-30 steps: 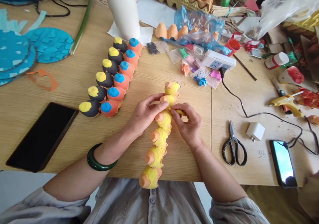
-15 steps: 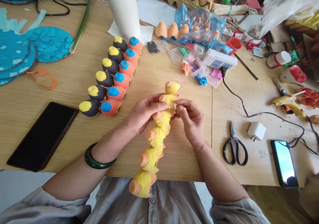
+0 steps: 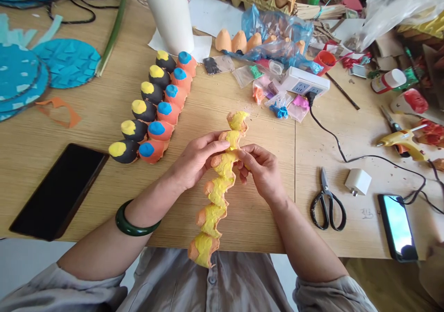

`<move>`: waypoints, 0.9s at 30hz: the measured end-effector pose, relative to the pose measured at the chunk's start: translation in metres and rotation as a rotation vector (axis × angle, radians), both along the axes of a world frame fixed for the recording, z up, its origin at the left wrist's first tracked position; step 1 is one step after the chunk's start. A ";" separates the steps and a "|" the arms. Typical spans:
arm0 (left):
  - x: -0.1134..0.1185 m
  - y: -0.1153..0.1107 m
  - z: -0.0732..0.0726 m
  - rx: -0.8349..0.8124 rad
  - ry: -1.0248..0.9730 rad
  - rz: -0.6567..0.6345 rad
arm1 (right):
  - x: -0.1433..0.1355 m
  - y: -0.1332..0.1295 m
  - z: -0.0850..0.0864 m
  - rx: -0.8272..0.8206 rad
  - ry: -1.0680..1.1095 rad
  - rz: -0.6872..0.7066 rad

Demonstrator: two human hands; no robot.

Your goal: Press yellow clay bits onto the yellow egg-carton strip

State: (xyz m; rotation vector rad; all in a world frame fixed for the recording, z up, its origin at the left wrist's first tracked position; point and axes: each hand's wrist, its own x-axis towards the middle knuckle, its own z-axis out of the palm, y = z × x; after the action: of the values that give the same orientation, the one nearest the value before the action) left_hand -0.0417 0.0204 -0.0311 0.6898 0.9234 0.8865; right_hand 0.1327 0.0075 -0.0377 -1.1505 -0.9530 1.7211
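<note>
At the near side of the pale wood-grain bench (image 3: 255, 226), a knobbly orange egg-carton strip (image 3: 222, 192) of six cups is held up between both hands, running away from the body, lowest cup past the edge before a grey button-front shirt (image 3: 173, 284). Soft yellow clay-like coating (image 3: 204, 247) covers much of it; several cup tips bare orange.

Step in hand, by the look: working yellow into the dip between second and third cups from the far end. Next move probably calls for a steady left hold and light thumb pressure along the right edge, without bending the strip.

Pose: left hand (image 3: 197, 157) closed on the strip from the left, thumb across the front, fingers partly hidden behind. Right hand (image 3: 262, 168) pinches the right edge, thumb and forefinger together, other fingers curled; a yellow bit may be tucked there, can't tell. Forearms angle inward, dark green bangle (image 3: 124, 224) on the left one. Black-handled metal scissors (image 3: 325, 201) lie right of the right forearm.
</note>
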 end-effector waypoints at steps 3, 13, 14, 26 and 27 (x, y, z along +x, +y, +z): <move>-0.003 0.002 -0.001 0.046 0.009 -0.011 | -0.001 0.000 0.003 0.026 -0.009 0.002; -0.016 0.003 -0.012 0.138 0.202 -0.030 | 0.001 -0.002 0.000 0.161 -0.072 0.001; -0.016 0.003 -0.012 0.160 0.225 -0.038 | 0.001 -0.002 0.000 0.171 -0.072 0.003; -0.013 0.001 -0.007 0.248 0.309 -0.088 | 0.000 0.000 -0.002 0.124 -0.039 -0.059; -0.013 0.001 -0.007 0.245 0.287 -0.093 | 0.000 0.000 -0.003 0.117 -0.033 -0.067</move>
State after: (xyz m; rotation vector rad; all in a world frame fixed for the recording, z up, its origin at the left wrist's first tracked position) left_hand -0.0550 0.0213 -0.0378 1.0831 1.0363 0.8387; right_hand 0.1328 0.0073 -0.0403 -1.1247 -1.0107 1.5765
